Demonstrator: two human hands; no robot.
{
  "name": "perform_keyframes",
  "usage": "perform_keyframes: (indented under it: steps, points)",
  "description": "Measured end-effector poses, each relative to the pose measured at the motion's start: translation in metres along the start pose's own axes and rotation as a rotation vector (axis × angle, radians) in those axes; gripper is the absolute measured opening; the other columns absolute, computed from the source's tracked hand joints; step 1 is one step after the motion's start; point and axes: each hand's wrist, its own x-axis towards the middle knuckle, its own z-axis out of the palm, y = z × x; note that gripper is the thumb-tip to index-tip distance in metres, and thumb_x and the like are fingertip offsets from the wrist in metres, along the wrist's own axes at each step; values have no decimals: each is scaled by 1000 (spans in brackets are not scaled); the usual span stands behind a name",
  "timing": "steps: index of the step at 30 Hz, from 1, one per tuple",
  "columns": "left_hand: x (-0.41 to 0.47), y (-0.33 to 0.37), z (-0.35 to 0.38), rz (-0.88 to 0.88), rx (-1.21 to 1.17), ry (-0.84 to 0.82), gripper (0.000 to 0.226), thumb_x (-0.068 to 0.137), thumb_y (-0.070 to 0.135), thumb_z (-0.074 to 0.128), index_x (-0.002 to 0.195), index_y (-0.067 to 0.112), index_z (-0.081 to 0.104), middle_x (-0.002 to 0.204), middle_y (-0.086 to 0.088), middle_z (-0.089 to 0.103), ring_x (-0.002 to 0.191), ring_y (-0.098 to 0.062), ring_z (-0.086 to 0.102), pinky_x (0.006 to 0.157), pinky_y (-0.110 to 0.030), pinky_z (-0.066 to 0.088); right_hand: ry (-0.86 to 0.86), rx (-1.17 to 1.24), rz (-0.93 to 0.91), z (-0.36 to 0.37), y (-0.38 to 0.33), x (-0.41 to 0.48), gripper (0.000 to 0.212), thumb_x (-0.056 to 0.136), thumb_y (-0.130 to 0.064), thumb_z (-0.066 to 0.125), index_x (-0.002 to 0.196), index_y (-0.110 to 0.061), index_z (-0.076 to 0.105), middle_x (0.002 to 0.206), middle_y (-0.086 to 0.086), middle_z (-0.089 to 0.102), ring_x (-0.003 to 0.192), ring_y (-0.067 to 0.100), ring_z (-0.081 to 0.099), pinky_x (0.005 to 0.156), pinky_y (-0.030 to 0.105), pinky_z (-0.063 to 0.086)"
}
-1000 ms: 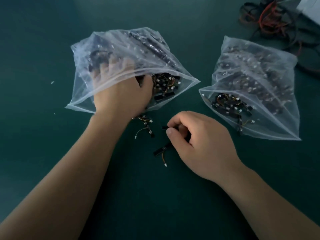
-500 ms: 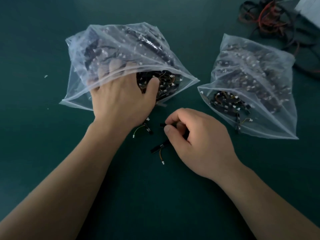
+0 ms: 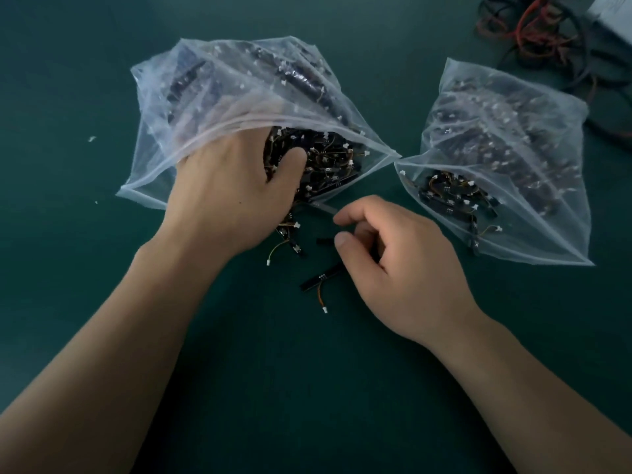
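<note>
Two clear, crinkly plastic bags on a matte dark-green table [image 3: 307, 388]: left bag [image 3: 239, 83] at eleven o'clock, right bag [image 3: 513, 138] at two, both stuffed with thin black strips trailing yellow wires and white plugs. Left hand [image 3: 225, 200] pushed into the left bag's mouth, fingers dim behind the film (gripping or loose, impossible to tell), thumb out on the heap. Right hand [image 3: 403, 268] at five o'clock of that mouth, fingers curled, thumb and forefinger clamped on one black strip [image 3: 319, 278], flat and narrow, poking out toward seven o'clock. A few loose strips [image 3: 290, 239] beside the left hand. One tangle of red and black cables [image 3: 533, 35] at one o'clock. Since half a second ago: bag mouth gaping wider, left thumb deeper among the parts, right hand's pinch unchanged.
</note>
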Motion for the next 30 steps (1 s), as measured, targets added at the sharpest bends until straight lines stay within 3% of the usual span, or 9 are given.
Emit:
perform_keyframes:
  steps: [3, 5, 7, 10, 14, 17, 19, 22, 30]
  points:
    - [-24, -3, 4, 70, -78, 84, 40, 100, 28, 53, 138, 20, 64, 136, -1, 68, 130, -28, 59, 114, -57, 41, 34, -58, -44, -6, 0, -7, 18, 98, -30, 63, 115, -26, 67, 82, -20, 51, 73, 3, 51, 63, 21, 39]
    - [-39, -9, 7, 142, -97, 184, 30, 97, 15, 57, 122, 17, 73, 120, 2, 72, 116, -27, 64, 108, -51, 44, 30, -134, -58, -10, 3, -15, 23, 98, -31, 62, 119, -25, 66, 88, -21, 48, 75, 1, 47, 66, 20, 39]
    - [-50, -15, 7, 229, -172, 197, 23, 96, 7, 58, 107, 13, 77, 101, 4, 71, 94, -22, 66, 89, -42, 51, 7, -205, -42, -12, 6, -23, 32, 98, -35, 61, 129, -25, 64, 99, -18, 50, 79, 0, 46, 70, 20, 39]
    - [-56, -16, 8, 270, -231, 72, 21, 96, 7, 59, 102, 14, 78, 86, 4, 71, 73, -18, 66, 66, -39, 53, -31, -277, -14, -12, 8, -25, 48, 99, -41, 57, 144, -24, 57, 119, -9, 52, 105, 10, 54, 83, 26, 45]
    - [-54, -13, 11, 282, -174, -30, 20, 95, 13, 61, 102, 16, 79, 91, 5, 72, 88, -19, 67, 80, -45, 56, -43, -279, -5, -10, 7, -19, 39, 99, -44, 58, 134, -29, 66, 121, -9, 51, 112, 12, 54, 84, 29, 49]
    - [-54, -12, 12, 287, -53, -38, 16, 98, 19, 64, 104, 22, 79, 99, 8, 69, 98, -23, 62, 94, -46, 46, -9, -202, 6, -11, 10, -21, 29, 99, -40, 61, 125, -30, 70, 118, -13, 55, 111, 11, 54, 89, 29, 48]
    - [-55, -12, 13, 268, -20, -26, 13, 99, 21, 68, 106, 26, 78, 103, 11, 67, 103, -20, 58, 94, -36, 34, 4, -171, 15, -13, 12, -20, 29, 99, -39, 60, 125, -28, 69, 118, -14, 58, 115, 11, 54, 101, 33, 43]
    - [-54, -13, 13, 243, -21, -17, 12, 101, 25, 69, 108, 29, 78, 107, 13, 67, 104, -19, 55, 96, -34, 26, 16, -214, 68, -18, 16, -15, 29, 100, -39, 59, 125, -27, 69, 121, -12, 59, 119, 16, 53, 110, 39, 35]
    - [-56, -11, 14, 221, -34, 39, 9, 101, 25, 69, 103, 27, 77, 105, 12, 69, 103, -21, 58, 98, -37, 26, 57, -284, 114, -15, 9, -14, 27, 98, -42, 62, 118, -25, 68, 119, -8, 55, 116, 20, 52, 104, 40, 31]
